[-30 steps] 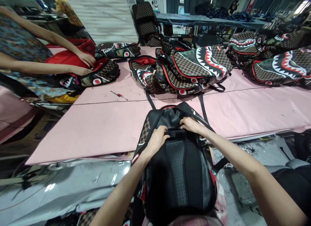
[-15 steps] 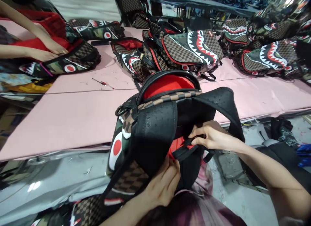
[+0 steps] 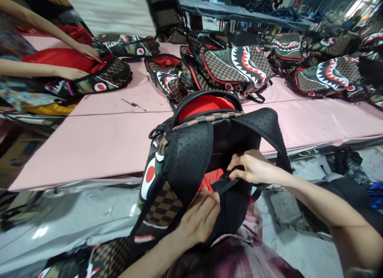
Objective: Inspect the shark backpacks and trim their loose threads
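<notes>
A black backpack [image 3: 191,150] with brown check trim and a red lining stands upright against the near table edge, its strap side facing me. Its back panel has an open zipped pocket [image 3: 220,183] with red fabric showing inside. My left hand [image 3: 202,216] is closed on the left end of the pocket's edge. With thumb and fingers, my right hand [image 3: 249,167] pinches the pocket's black zipper edge at the right end. The right shoulder strap [image 3: 269,122] arches above my right wrist. Exactly what lies under my left fingertips is hidden.
More shark-mouth backpacks [image 3: 239,66] lie along the pink table [image 3: 104,142]. At the left, another person's hands [image 3: 86,52] work on a backpack with red lining. A thin pen-like tool [image 3: 133,104] lies on the table. Another check-patterned bag [image 3: 110,256] sits low at the left.
The view has shifted slightly, so the table's contents sit a little differently. Both hands keep their hold on the pocket edge. The other person's hands have moved slightly on their bag.
</notes>
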Demonstrator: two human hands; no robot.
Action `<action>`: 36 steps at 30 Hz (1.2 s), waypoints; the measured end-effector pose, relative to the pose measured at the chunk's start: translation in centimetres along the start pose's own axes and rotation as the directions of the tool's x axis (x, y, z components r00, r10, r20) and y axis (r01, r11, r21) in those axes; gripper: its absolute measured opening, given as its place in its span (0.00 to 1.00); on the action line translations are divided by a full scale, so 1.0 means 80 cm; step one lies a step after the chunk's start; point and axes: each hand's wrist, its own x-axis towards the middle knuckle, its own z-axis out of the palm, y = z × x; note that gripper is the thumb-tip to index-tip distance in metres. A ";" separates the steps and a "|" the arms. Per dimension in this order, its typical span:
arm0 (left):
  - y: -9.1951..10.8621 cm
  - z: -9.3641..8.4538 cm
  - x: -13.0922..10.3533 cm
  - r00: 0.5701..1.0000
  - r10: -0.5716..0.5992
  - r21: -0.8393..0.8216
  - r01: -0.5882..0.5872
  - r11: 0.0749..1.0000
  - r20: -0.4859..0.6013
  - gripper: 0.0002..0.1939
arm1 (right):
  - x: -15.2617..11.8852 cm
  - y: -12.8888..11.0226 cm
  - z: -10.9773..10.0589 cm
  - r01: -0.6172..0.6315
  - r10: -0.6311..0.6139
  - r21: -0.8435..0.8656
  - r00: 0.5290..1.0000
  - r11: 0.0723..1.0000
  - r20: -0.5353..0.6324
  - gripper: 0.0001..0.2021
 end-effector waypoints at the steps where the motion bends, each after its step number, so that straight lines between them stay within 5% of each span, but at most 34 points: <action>1: 0.000 0.001 -0.001 1.000 0.000 0.002 0.000 1.000 0.007 0.06 | 0.001 -0.002 0.003 0.002 -0.002 0.010 1.000 1.000 -0.007 0.06; 8: -0.001 0.004 -0.001 0.999 -0.035 0.006 0.035 0.999 0.017 0.07 | 0.004 0.006 0.007 -0.066 0.097 0.235 0.987 0.970 -0.125 0.09; 15: 0.000 -0.002 0.011 1.000 -0.018 0.003 0.018 1.000 -0.009 0.06 | 0.005 0.004 0.002 -0.072 0.070 0.080 0.997 0.994 0.022 0.07; 20: 0.000 0.002 -0.004 0.997 -0.069 -0.007 0.069 0.998 0.033 0.07 | 0.007 0.004 0.005 -0.066 0.075 0.170 0.996 0.983 -0.047 0.08; 26: -0.012 0.018 -0.001 0.968 -0.215 -0.033 0.221 0.975 0.134 0.03 | 0.017 0.016 0.013 -0.187 0.192 0.058 0.978 0.981 -0.080 0.10; 30: -0.031 0.023 0.022 0.896 -0.330 0.041 0.334 0.942 0.297 0.09 | 0.030 0.026 0.019 -0.212 0.220 0.075 0.969 0.974 -0.111 0.12; 34: -0.055 0.014 0.050 0.659 -0.336 0.063 0.401 0.914 0.673 0.10 | 0.036 0.024 0.020 -0.195 0.198 0.042 0.973 0.980 -0.119 0.12; 36: -0.065 0.012 0.060 0.568 -0.312 0.084 0.391 0.916 0.762 0.13 | 0.035 0.020 0.020 -0.183 0.184 0.020 0.976 0.983 -0.116 0.12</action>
